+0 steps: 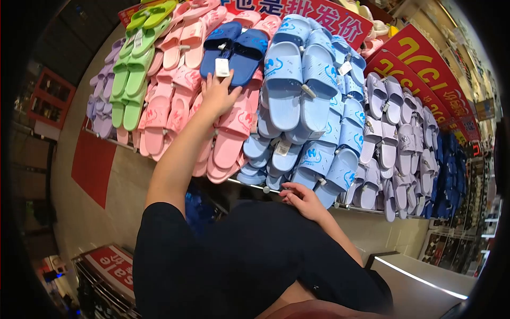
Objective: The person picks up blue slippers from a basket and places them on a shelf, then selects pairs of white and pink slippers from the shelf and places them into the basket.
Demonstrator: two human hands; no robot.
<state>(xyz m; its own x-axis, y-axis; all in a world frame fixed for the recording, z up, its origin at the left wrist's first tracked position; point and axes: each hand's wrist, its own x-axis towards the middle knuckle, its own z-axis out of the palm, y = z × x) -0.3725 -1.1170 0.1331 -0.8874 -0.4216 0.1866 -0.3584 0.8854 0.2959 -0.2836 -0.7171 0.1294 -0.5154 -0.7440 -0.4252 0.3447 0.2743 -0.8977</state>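
Note:
A pair of navy blue slide slippers (248,50) lies on top of the pink slippers (234,125), with a white tag (222,67) hanging between the two. My left hand (217,97) reaches up to their heel ends, fingers spread and fingertips touching the lower edge near the tag. Whether any finger goes under the soles is hidden. Lower down, my right hand (306,202) is by the rack's front rail, beside the bottom light blue slippers (285,87). Its fingers are loosely bent and apart, with nothing visible in them.
Green slippers (127,80) hang left of the pink ones, and grey-lilac slippers (390,138) fill the right side. Red signs (419,69) stand behind the rack. A metal rail (265,189) runs along its front. At lower left is another stand with a red sale sign (111,268).

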